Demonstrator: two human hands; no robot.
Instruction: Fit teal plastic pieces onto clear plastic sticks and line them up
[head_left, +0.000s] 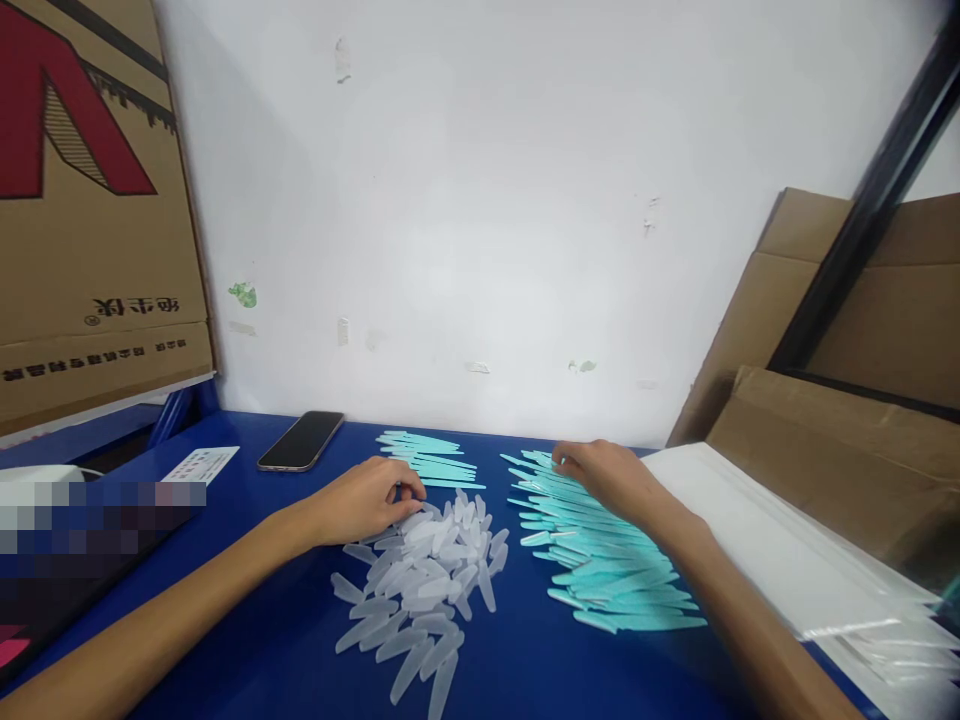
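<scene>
On the blue table [300, 640], a loose heap of frosted white blade-shaped pieces [442, 570] lies in the middle. My left hand [375, 497] rests at the heap's upper left edge, fingers curled; what they hold, if anything, is too small to make out. Just beyond it is a small row of turquoise blade-shaped pieces [431, 460]. To the right spreads a larger pile of turquoise pieces [615, 570]. My right hand [600, 470] is over that pile's far end, its fingers bent down and partly hidden, so their grip does not show.
A phone [301, 441] and a printed card [202, 464] lie at the back left. White plastic sheets or bags [780, 550] are stacked at the right. Cardboard boxes stand at the left [97, 250] and right [847, 450]. A white wall [465, 220] rises behind the table.
</scene>
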